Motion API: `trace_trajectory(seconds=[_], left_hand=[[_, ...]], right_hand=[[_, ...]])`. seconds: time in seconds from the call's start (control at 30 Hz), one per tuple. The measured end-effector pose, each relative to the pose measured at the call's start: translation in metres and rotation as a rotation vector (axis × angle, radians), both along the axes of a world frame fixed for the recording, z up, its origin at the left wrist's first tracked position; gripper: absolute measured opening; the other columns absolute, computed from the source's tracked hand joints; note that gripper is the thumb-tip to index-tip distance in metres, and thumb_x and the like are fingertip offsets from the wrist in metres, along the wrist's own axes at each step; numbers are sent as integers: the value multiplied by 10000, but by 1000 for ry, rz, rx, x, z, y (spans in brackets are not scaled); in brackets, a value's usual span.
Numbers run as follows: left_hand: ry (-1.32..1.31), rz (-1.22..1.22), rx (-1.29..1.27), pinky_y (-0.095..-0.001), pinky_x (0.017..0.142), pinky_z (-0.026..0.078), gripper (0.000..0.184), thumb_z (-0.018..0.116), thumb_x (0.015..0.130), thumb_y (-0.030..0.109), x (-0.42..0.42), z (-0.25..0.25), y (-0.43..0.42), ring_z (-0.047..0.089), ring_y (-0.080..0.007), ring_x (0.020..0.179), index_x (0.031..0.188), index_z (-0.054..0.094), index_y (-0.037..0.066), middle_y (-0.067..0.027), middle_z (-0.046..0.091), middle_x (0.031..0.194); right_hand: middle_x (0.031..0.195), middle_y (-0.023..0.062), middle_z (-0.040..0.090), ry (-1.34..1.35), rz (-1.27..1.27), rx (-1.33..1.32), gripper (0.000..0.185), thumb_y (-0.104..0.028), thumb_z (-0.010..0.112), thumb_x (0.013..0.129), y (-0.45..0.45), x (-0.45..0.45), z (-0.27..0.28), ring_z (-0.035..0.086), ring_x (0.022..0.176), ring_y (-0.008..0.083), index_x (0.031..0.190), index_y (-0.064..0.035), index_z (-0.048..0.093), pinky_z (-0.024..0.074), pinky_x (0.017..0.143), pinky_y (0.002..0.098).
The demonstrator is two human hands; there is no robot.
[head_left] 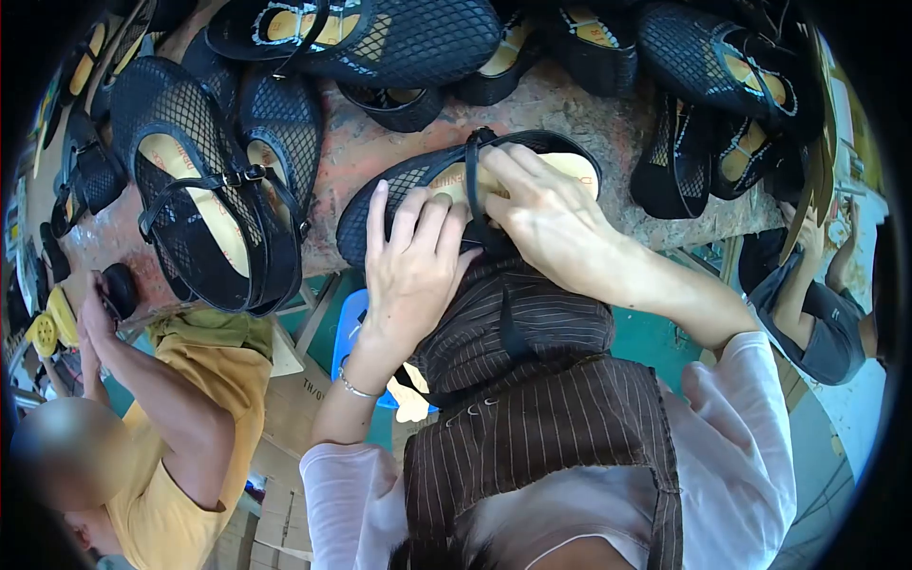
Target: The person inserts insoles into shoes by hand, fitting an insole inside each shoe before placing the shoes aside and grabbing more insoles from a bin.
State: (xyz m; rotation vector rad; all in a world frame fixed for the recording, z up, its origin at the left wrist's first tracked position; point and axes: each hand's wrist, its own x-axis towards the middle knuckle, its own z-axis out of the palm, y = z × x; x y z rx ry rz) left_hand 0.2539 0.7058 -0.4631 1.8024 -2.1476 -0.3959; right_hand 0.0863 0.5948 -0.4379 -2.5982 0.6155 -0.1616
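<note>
A black mesh strap shoe with a tan printed insole lies on its sole at the table's near edge, toe to the left. My left hand grips its front part, fingers laid over the mesh and reaching to the opening. Curled fingers of my right hand close on the shoe's thin black strap, near the middle of the opening. Part of the insole and the strap's lower end are hidden by my hands.
Several similar black shoes stand left, with more shoes at the back and right of the stained table. A person in yellow works at left, another in dark clothes at right. Cardboard boxes are below.
</note>
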Motion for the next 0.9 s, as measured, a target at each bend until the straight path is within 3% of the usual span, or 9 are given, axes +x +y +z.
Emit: trace_trajectory(seconds=[0.17, 0.3, 0.47, 0.53, 0.6, 0.67, 0.77, 0.8, 0.9], left_hand=[[-38, 22, 37, -568, 1129, 307, 710, 842, 646, 152, -6, 0, -2, 495, -288, 1181, 1324, 631, 146, -75, 561, 1122], [-60, 23, 74, -599, 1121, 295, 756, 841, 648, 143, -12, 7, -6, 482, -302, 1191, 1368, 619, 212, -75, 551, 1099], [-142, 79, 117, -640, 1156, 204, 720, 817, 685, 160, -23, 13, -6, 466, -325, 1221, 1375, 617, 206, -113, 550, 1181], [-157, 85, 127, -645, 1170, 170, 690, 800, 704, 158, -26, 14, -8, 460, -328, 1242, 1369, 623, 199, -137, 543, 1242], [-157, 75, 137, -654, 1168, 169, 649, 788, 714, 141, -25, 18, -9, 453, -340, 1258, 1344, 643, 193, -147, 536, 1277], [-169, 69, 111, -640, 1176, 170, 582, 802, 731, 191, -21, 31, -10, 463, -324, 1264, 1296, 669, 151, -133, 567, 1271], [-2, 158, 70, -609, 1187, 209, 452, 830, 748, 322, -17, 52, -5, 530, -293, 1195, 1099, 715, 61, -95, 637, 1109], [41, 252, -57, -552, 1104, 343, 355, 839, 760, 285, -19, 56, -3, 573, -300, 1101, 1007, 714, 63, -87, 645, 1072], [230, 406, -271, -425, 837, 442, 289, 867, 743, 225, -44, 69, -1, 590, -288, 928, 921, 687, 86, -70, 638, 997]], right_hand=[[1125, 170, 681, 168, -131, -185, 240, -140, 727, 771, 15, -19, 28, 608, 1173, 314, 952, 16, 718, 384, 1148, 497], [1142, 170, 691, 361, -236, -188, 257, -176, 725, 808, 19, -34, 30, 612, 1178, 322, 954, 34, 714, 346, 1166, 511], [1098, 291, 681, 404, -201, -215, 495, -331, 705, 857, 19, -28, 23, 625, 1152, 354, 1052, 124, 694, 232, 1209, 560], [921, 256, 710, 382, -155, -299, 422, -319, 628, 914, 21, -29, 9, 648, 1059, 376, 926, 87, 740, 188, 1224, 551], [896, 237, 715, 379, -152, -279, 377, -303, 638, 918, 15, -35, 12, 653, 1057, 358, 901, 57, 747, 216, 1213, 563], [866, 201, 722, 22, -215, -24, 319, -271, 669, 908, 10, -44, 20, 659, 1073, 330, 870, 36, 748, 276, 1193, 548], [892, 146, 745, -254, -388, 329, 161, -174, 724, 873, 6, -81, 71, 713, 992, 313, 879, -18, 763, 517, 991, 456], [916, 121, 757, -324, -479, 270, 117, -125, 723, 869, 5, -98, 88, 731, 926, 280, 873, -15, 764, 555, 894, 407], [911, 119, 749, -495, -771, -159, 145, -92, 661, 913, 6, -142, 132, 709, 884, 228, 920, 22, 750, 539, 862, 350]])
